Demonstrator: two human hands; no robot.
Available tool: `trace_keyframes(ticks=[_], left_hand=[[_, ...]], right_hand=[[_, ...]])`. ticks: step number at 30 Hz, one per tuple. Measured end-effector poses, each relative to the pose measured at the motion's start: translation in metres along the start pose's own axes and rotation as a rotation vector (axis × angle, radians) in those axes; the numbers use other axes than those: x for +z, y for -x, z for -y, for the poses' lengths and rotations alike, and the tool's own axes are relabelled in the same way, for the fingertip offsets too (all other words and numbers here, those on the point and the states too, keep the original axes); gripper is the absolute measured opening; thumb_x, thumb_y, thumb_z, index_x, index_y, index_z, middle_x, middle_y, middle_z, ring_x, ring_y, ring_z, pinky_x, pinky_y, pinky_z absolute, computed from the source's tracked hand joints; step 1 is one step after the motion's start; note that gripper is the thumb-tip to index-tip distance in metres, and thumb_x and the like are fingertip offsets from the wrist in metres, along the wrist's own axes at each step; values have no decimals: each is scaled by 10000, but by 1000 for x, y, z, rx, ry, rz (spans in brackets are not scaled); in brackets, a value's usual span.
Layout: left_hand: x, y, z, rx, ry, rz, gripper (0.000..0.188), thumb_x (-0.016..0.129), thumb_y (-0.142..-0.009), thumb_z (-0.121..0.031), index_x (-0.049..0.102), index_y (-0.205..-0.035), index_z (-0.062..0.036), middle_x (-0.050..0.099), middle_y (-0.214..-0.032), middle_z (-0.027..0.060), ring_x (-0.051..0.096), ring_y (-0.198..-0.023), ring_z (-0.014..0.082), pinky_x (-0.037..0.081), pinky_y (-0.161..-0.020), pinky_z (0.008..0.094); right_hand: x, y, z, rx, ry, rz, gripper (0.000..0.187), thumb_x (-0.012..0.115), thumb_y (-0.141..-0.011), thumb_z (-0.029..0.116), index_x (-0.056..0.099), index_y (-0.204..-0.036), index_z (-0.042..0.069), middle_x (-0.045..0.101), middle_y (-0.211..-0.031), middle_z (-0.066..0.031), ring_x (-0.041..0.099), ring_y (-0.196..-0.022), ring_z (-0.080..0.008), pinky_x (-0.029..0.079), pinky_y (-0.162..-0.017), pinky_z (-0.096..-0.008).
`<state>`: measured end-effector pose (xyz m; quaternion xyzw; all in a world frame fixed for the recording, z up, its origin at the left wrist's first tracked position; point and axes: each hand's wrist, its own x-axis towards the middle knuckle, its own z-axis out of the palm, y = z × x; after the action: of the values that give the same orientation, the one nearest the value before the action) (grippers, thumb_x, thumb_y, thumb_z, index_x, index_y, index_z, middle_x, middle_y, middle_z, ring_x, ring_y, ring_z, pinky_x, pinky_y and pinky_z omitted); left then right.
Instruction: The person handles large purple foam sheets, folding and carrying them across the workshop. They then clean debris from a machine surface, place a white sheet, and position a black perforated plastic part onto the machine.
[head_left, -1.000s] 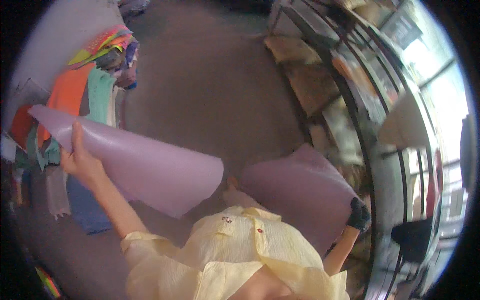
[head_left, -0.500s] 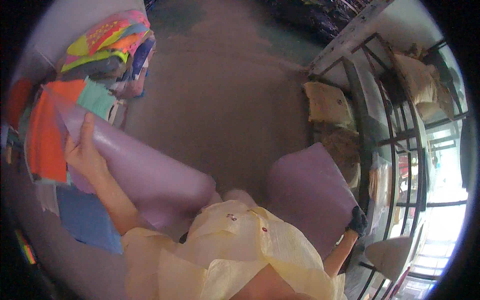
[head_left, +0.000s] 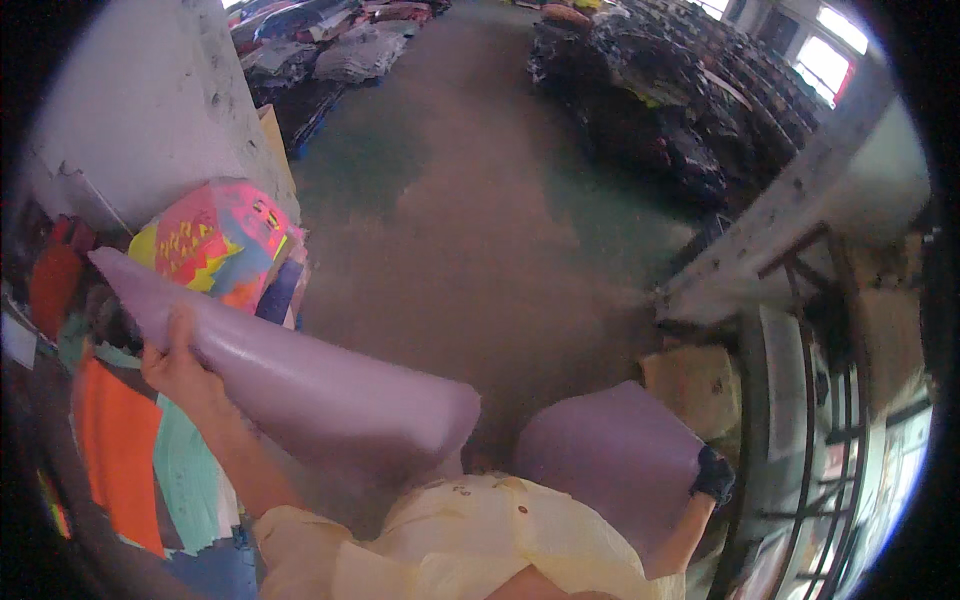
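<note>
A smooth purple sheet [head_left: 320, 375], curved over along its length, stretches from the left toward the middle. My bare left hand [head_left: 180, 355] grips it near its far left end, thumb on the upper face. On the right, a second purple sheet [head_left: 605, 455] hangs beside my body. My right hand [head_left: 713, 475], in a dark glove, is closed on that sheet's outer edge. Whether the two pieces are joined cannot be seen. Orange sheets [head_left: 120, 455] and mint green sheets [head_left: 190, 470] lie stacked just beyond my left forearm.
Against the left wall [head_left: 150, 120] stands a pile of multicoloured sheets [head_left: 215, 240]. A brown floor aisle [head_left: 470, 200] runs ahead between dark heaped stacks [head_left: 640, 100]. At right are a pillar [head_left: 790, 200], a metal rack [head_left: 810, 400] and a tan sack-like bundle [head_left: 700, 385].
The view has tilted up, bringing the far aisle and its stacks into sight. The surroundings sit lower in the picture. Both hands keep hold of the purple sheets.
</note>
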<state>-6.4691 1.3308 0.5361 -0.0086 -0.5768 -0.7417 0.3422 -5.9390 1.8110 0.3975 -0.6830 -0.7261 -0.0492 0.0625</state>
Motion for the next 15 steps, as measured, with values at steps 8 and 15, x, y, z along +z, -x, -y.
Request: trace_keyframes(ticks=[8, 15], left_hand=[[241, -94, 185, 2, 13, 48, 315, 704, -770, -59, 623, -1048, 64, 639, -1016, 117, 601, -883, 205, 499, -779, 317], [531, -161, 306, -62, -52, 138, 328, 728, -758, -90, 635, -1029, 70, 645, -1008, 126, 606, -863, 203, 502, -770, 323]], right_hand=[[8, -177, 227, 182, -14, 106, 536, 596, -781, 494, 683, -986, 7, 643, -983, -244, 621, -907, -358, 471, -790, -439], [46, -280, 386, 308, -1028, -81, 402, 686, -759, 327, 685, -1005, 9, 677, -923, -91, 597, -832, -225, 466, -792, -382]])
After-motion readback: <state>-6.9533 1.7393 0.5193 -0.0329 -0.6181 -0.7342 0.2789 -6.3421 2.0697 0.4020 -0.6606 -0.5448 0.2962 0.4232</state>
